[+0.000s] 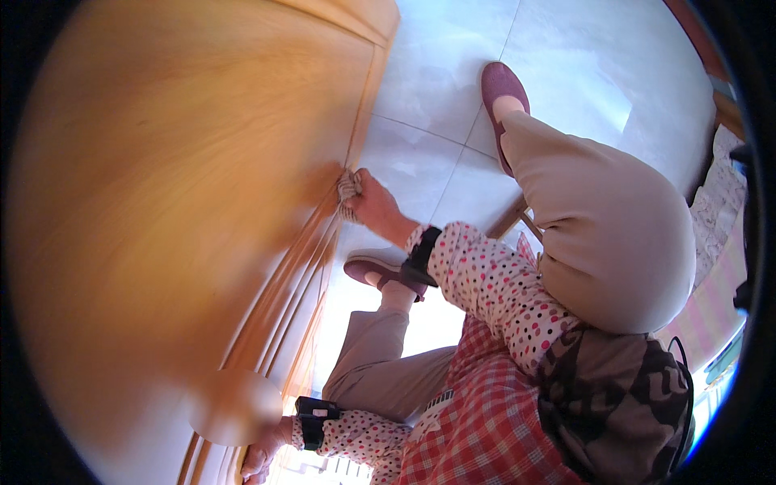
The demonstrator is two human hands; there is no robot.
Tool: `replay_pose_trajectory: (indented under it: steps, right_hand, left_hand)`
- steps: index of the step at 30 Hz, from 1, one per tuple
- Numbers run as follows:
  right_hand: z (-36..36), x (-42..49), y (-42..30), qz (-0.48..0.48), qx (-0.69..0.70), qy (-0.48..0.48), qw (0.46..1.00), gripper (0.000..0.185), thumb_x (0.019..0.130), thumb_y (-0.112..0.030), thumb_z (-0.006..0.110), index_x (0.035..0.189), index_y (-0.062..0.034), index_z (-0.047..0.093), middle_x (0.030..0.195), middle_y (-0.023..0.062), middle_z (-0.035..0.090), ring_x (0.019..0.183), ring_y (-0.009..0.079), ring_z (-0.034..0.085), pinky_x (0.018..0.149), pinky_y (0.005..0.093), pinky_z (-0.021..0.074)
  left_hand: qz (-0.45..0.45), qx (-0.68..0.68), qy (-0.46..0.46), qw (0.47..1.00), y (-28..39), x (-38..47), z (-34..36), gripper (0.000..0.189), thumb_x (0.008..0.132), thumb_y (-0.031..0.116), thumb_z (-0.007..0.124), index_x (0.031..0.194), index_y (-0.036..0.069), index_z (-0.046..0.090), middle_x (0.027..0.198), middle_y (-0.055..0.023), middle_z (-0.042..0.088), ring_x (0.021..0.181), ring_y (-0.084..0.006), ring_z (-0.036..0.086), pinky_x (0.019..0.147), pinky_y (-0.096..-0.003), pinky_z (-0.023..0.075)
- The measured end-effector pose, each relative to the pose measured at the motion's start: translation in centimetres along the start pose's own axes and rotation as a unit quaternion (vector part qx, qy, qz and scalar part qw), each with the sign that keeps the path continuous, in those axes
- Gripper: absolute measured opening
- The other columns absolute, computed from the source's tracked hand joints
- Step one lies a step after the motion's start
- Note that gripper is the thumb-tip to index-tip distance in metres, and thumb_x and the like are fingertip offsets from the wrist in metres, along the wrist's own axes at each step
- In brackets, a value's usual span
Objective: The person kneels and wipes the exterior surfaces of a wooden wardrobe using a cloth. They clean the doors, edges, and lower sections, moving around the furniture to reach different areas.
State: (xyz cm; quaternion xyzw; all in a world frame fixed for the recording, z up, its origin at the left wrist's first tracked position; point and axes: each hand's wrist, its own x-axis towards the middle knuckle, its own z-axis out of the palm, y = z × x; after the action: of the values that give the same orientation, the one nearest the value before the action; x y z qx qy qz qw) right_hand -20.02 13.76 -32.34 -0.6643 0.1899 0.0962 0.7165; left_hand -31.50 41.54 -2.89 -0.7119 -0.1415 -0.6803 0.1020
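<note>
A bunched, striped cloth point(348, 195) is in my right hand point(377, 203). The hand presses it against the edge of a glossy, orange-brown wooden panel point(182, 151), which fills the left of the view; whether this is a door or a cabinet front cannot be told. Lower down, my left hand point(262, 456) is at the grooved wooden edging point(285, 309) of the same panel. Its fingers are bent, and a blurred oval patch covers the area beside it, so its hold is unclear. Both forearms wear polka-dot sleeves with black wrist straps.
My feet, in maroon shoes point(504, 91), stand apart on the pale tiled floor point(436, 127). A wooden furniture leg point(508, 219) shows behind my bent knee. Patterned fabric point(715, 194) lies at the right rim. Bright light comes from below.
</note>
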Motion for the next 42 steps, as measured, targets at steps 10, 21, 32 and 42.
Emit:
replay_pose_trajectory:
  steps: [10, 21, 32, 42]
  right_hand:
    - [-1.0, 3.7, 2.2, 0.186, 0.383, -0.019, 0.905, 0.034, 0.089, -0.002, 0.068, 0.121, -0.0034, 0.058, 0.112, 0.0073, 0.07, 0.099, 0.0196, 0.069, 0.086, 0.0373, 0.0566]
    - [-1.0, 0.5, -3.6, 0.111, 0.472, 0.016, 0.874, 0.032, 0.084, 0.003, 0.069, 0.114, -0.0009, 0.061, 0.102, 0.006, 0.07, 0.091, 0.018, 0.068, 0.084, 0.0316, 0.0556]
    - [-0.8, 5.1, -1.9, 0.127, 0.426, 0.121, 0.888, 0.025, 0.086, 0.004, 0.068, 0.11, -0.001, 0.063, 0.099, 0.0047, 0.069, 0.087, 0.0157, 0.066, 0.079, 0.0321, 0.0542]
    - [-5.6, 5.2, -12.4, -0.184, 0.404, 0.102, 0.89, 0.028, 0.086, 0.002, 0.067, 0.113, -0.002, 0.061, 0.101, 0.0023, 0.068, 0.09, 0.012, 0.065, 0.078, 0.0291, 0.0538]
  left_hand:
    - [0.043, 0.026, 0.006, 0.999, 0.7, 2.4, -3.1, 0.083, 0.107, 0.059, 0.029, 0.153, -0.009, 0.021, 0.156, -0.0318, 0.02, 0.145, -0.0449, 0.021, 0.121, -0.0547, 0.019]
    - [0.052, 0.047, 0.005, 0.997, -0.6, 2.2, -2.4, 0.082, 0.107, 0.059, 0.028, 0.153, -0.008, 0.022, 0.156, -0.0315, 0.022, 0.145, -0.0453, 0.022, 0.12, -0.055, 0.0199]
    - [0.099, 0.037, 0.009, 0.994, -3.0, 2.3, -4.3, 0.082, 0.107, 0.06, 0.027, 0.153, -0.008, 0.024, 0.156, -0.0311, 0.023, 0.145, -0.0457, 0.023, 0.12, -0.0554, 0.0207]
    - [0.063, 0.106, 0.071, 0.99, -1.5, 3.6, -2.4, 0.082, 0.106, 0.061, 0.026, 0.153, -0.007, 0.025, 0.157, -0.0308, 0.024, 0.144, -0.046, 0.024, 0.12, -0.0557, 0.0215]
